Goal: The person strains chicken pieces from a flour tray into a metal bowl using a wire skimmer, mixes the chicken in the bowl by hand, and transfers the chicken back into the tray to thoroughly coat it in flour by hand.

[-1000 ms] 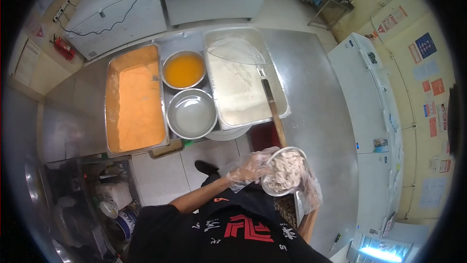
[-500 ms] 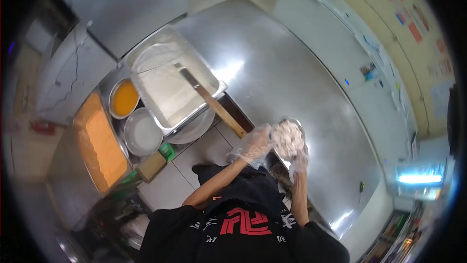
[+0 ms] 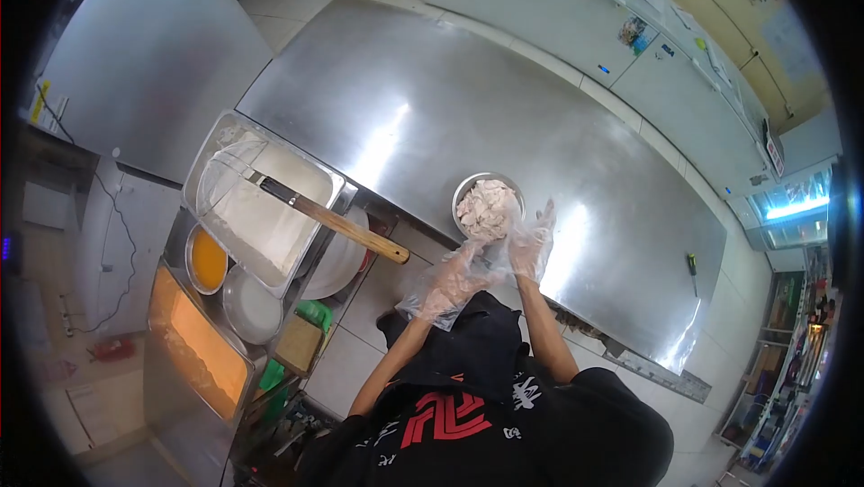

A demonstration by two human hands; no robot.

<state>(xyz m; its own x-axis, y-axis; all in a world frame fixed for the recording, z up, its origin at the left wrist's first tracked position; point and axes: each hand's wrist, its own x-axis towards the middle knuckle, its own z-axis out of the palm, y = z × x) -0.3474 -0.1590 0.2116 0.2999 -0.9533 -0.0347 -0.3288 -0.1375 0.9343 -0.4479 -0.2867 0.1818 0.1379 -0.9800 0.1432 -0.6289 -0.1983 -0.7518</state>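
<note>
A round metal bowl [image 3: 462, 192] full of pale, floury pieces [image 3: 487, 208] stands on the steel table [image 3: 432, 118], near its front edge. Both my hands wear loose clear plastic gloves. My left hand [image 3: 453, 282] is just below the bowl, its fingers pointing toward the bowl's lower rim; the crumpled glove blurs what its fingertips do. Right of it, my right hand [image 3: 531, 246] is raised beside the bowl with its fingers apart and nothing in them.
At left, a deep tray [image 3: 335, 183] of white powder holds a wire strainer with a wooden handle [image 3: 360, 233]. Below it are a bowl of orange liquid [image 3: 209, 260], a whitish bowl [image 3: 252, 305] and a tray of orange powder [image 3: 202, 343]. A small tool [image 3: 692, 264] lies far right.
The view has turned and shifted. The bowl, held between both hands before, now stands on the table, and my right hand has come off its side with fingers spread.
</note>
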